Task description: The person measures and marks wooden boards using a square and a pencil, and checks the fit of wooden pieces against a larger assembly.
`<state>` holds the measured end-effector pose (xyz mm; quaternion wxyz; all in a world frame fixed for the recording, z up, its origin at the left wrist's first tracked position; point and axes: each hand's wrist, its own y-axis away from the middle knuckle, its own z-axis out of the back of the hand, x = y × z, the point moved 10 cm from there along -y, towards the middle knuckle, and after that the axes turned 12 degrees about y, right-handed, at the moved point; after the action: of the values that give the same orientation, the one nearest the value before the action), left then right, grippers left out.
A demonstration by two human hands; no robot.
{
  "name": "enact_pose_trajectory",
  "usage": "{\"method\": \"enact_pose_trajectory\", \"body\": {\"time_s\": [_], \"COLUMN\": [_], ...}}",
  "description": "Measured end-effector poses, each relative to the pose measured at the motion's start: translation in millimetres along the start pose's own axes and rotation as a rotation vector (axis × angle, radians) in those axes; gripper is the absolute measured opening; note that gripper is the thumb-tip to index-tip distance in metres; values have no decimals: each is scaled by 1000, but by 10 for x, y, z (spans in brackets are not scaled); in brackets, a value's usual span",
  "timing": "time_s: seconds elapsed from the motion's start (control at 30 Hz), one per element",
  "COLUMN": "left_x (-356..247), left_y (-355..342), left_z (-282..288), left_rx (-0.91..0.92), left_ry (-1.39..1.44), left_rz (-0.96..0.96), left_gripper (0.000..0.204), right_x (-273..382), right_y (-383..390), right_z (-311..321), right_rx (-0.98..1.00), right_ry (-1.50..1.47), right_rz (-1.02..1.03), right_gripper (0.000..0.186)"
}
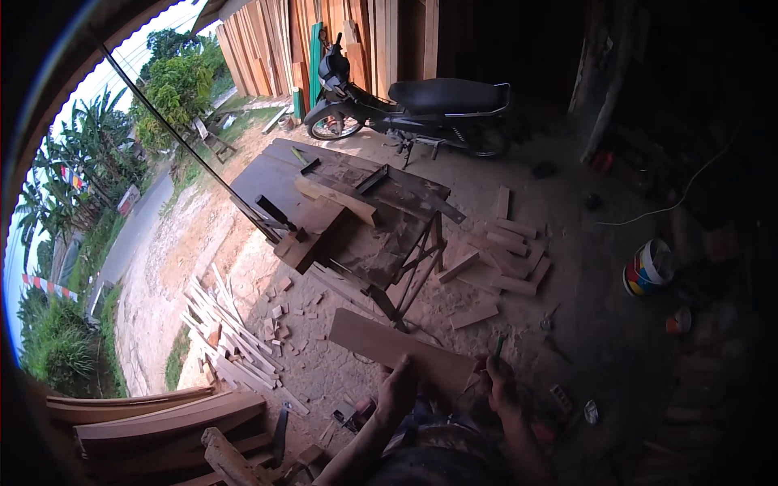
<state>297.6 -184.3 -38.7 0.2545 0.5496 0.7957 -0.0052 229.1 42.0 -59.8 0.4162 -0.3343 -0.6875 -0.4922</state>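
Note:
A flat rectangular wooden board (381, 340) is held low in front of me, angled down toward the right. My left hand (399, 381) is closed on its near edge, thumb resting on the face. At the board's right end, my right hand (500, 381) is closed round a slim green object (498, 348), perhaps a pencil or marker, pointing upward. Beyond the board stands a worktable (267, 178) on a metal frame, bearing a pale wooden block (348, 206), dark metal squares or brackets and a small green item.
Loose wooden pieces (502, 251) lie right of the table, with strips (227, 340) and offcuts to its left. A motorbike (446, 97) and upright planks (247, 49) are behind. A paint bucket (648, 271) stands right; stacked boards (162, 421) lie lower left.

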Motion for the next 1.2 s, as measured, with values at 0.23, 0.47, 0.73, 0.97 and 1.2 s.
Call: {"method": "enact_pose_trajectory", "body": {"time_s": [0.23,0.47,0.73,0.97,1.2], "left_x": [-42,-648,-777,-938,-1004], "left_y": [-486,-898,-1430,-1827,-2030], "left_z": [-315,-1192,-794,-361,-381], "left_rx": [83,492,229,-22,-388], "left_ry": [-171,-561,-1091,-1158,-1318], "left_rz": [32,-190,-158,-435,-989], "left_gripper": [21,82,66,62,57], "right_x": [99,529,897,564,591], "right_y": [-547,-1258,-1837,-2632,-3293], "right_z": [-228,-782,-1161,-26,1473], "right_rx": [46,185,135,57,-73], "right_ry": [41,84,145,414,447], "right_rz": [-45,-140,-65,79,11], "right_gripper": [25,30,39,40,39]}}
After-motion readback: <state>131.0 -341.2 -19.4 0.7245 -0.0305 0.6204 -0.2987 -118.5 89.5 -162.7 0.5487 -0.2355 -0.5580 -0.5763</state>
